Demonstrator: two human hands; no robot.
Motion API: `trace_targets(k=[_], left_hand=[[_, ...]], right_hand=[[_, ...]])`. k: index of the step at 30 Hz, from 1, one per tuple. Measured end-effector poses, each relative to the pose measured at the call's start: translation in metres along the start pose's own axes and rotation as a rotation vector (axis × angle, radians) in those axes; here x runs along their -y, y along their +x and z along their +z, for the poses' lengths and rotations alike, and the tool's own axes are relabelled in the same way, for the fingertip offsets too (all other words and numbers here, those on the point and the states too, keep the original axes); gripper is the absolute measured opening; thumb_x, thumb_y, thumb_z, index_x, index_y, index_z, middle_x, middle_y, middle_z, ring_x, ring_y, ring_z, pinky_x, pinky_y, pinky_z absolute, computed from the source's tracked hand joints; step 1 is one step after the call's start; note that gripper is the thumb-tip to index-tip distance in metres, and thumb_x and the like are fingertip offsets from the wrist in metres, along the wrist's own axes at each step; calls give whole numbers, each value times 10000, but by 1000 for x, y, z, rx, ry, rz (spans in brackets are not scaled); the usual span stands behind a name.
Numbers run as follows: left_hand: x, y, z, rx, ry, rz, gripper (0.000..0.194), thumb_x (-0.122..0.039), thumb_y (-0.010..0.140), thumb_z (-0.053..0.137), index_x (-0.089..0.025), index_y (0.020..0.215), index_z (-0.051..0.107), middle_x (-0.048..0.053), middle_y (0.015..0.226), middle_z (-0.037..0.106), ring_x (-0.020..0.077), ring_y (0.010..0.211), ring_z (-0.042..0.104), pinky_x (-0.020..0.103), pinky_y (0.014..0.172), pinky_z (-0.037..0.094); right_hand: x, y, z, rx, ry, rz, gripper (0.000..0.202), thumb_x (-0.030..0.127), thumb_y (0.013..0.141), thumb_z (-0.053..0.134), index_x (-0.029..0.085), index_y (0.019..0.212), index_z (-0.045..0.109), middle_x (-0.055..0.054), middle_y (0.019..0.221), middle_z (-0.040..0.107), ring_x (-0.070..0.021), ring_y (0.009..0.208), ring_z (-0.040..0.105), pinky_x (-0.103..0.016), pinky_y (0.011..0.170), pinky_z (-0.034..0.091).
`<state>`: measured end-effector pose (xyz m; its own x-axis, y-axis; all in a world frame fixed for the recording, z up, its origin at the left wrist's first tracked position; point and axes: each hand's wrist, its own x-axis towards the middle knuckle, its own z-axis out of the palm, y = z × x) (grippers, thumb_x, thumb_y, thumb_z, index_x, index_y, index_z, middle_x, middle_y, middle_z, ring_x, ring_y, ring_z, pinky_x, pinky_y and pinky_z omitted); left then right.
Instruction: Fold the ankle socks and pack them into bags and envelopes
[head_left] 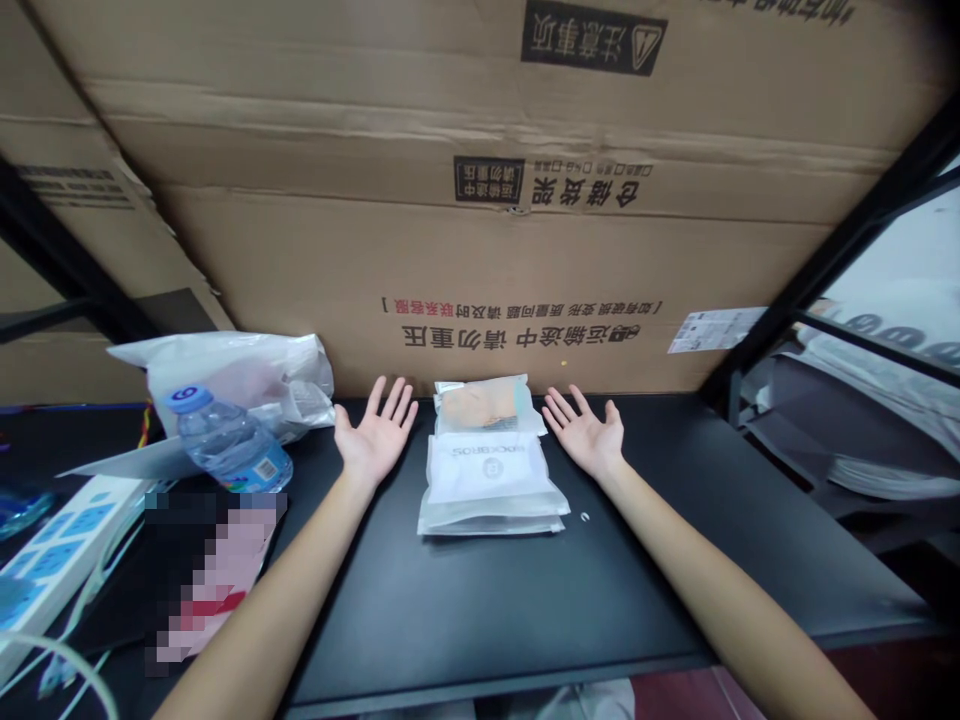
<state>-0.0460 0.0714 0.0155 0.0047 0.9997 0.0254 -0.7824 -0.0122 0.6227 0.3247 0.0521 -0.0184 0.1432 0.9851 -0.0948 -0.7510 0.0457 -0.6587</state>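
White zip pouches stacked between the wrists, untouched; left hand and right hand flank them, both palm up, fingers spread, holding nothing. Smaller pouch, tan contents, at the stack's far end between the fingers, cardboard beyond both hands. Pouches look already laid out; can't tell if anything's left.

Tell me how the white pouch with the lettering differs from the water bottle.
The white pouch is flat; the water bottle is rounded, with a blue cap. The pouch is cloudy with grey lettering, the bottle clear with a blue label. The pouch lies between the open left hand and right hand, the bottle off to the left of both. Neither is held.
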Motion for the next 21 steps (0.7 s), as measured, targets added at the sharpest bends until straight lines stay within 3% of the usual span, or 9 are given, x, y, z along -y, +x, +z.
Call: trace_targets(k=[3,6,8,10,14,21], left_hand=[[2,5,-3,39,330,40,810,-740,1025,188,-222,1540,539,172,1603,543,290,1436,586,500,1167,498],[5,7,-8,47,861,205,637,-601,978,499,-190,1455,599,188,1497,629,323,1357,640,539,1194,462],[7,5,-12,106,1297,372,580,-500,939,601,-207,1439,620,169,1523,608,335,1410,585,554,1254,381],[9,2,-17,171,1689,434,560,-451,950,593,-216,1457,622,162,1605,534,365,1514,466,598,1300,269],[12,-3,-24,232,2097,328,556,-451,1024,473,-193,1497,611,172,1662,466,415,1585,339,647,1292,223],[11,-1,-24,264,2178,324,583,-470,1049,423,-190,1535,579,165,1677,447,406,1588,338,619,1289,251]], right_hand=[[3,2,-2,43,-458,-152,761,670,1022,133,240,1595,390,-187,1481,641,-310,1392,619,-597,1179,464],[7,1,-7,82,-1131,-462,672,578,1035,359,254,1621,416,-139,1599,548,-305,1517,479,-564,1269,361],[7,-1,-11,144,-1512,-615,639,488,1025,462,256,1620,451,-108,1674,460,-301,1581,374,-537,1315,289],[3,-3,-16,195,-1761,-609,613,427,1028,471,229,1608,485,-122,1696,426,-319,1594,350,-551,1319,273],[-5,-3,-18,267,-2021,-454,541,372,1055,437,187,1544,575,-160,1669,463,-353,1581,384,-580,1310,260],[-3,-4,-16,303,-2047,-426,551,380,1065,447,159,1557,557,-178,1685,432,-359,1597,355,-555,1317,254]])
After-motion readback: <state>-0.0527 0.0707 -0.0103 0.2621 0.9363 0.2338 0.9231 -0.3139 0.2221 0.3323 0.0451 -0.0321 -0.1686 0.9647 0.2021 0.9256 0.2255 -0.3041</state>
